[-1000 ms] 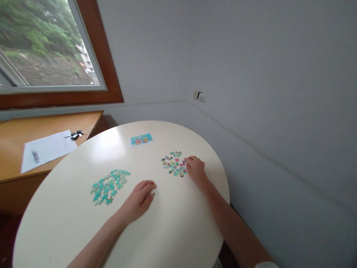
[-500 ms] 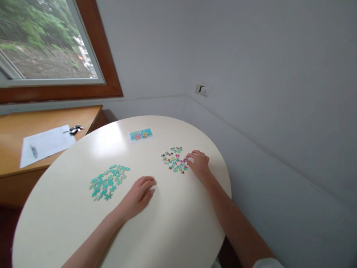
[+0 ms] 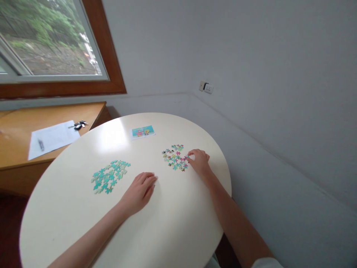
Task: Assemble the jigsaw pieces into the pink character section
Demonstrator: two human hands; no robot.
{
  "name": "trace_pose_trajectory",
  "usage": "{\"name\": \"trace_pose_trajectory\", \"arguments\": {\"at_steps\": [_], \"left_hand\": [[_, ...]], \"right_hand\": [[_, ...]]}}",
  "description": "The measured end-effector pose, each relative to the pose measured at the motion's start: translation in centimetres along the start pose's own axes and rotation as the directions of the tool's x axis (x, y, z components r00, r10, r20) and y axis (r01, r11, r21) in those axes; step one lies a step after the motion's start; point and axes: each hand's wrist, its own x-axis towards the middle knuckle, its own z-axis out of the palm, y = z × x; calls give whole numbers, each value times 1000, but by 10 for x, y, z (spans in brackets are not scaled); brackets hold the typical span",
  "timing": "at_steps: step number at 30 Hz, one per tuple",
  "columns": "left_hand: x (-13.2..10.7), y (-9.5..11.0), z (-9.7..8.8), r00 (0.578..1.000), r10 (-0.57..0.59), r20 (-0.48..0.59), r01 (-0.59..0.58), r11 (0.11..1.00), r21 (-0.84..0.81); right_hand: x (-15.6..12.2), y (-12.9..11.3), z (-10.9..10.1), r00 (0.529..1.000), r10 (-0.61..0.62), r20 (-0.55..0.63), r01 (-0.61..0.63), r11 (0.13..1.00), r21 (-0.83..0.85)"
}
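White round table (image 3: 167, 230) bearing, at left, a loose cluster of turquoise jigsaw pieces (image 3: 108, 178) and, farther right, a cluster of multicoloured jigsaw pieces (image 3: 176, 160); a printed card (image 3: 143, 131) (turquoise, with a pink and a yellow figure) lies toward the far edge. The left hand (image 3: 141, 190) rests between the two clusters, fingers loosely bent and gripping nothing, while the right hand (image 3: 199, 162) reaches the multicoloured cluster's right edge, thumb and forefinger close together, though whether they pinch a piece cannot be told at this scale.
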Motion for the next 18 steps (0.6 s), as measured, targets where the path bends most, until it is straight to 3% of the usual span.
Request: {"name": "trace_pose_trajectory", "arguments": {"at_steps": [6,10,14,18], "left_hand": [[1,0,2,1000,-10,13,10,1000,-13],[-4,-2,1,984,-138,-116,153,979,135],[-22,-18,-17,891,-378,-253,448,820,356],[-45,-36,-39,725,-661,-193,674,624,395]], "right_hand": [[0,-2,0,999,-4,48,0,996,85],[-2,-2,2,999,-40,21,37,990,139],[0,-2,5,997,-77,6,74,983,168],[2,-2,6,993,-122,-12,121,972,200]]}}
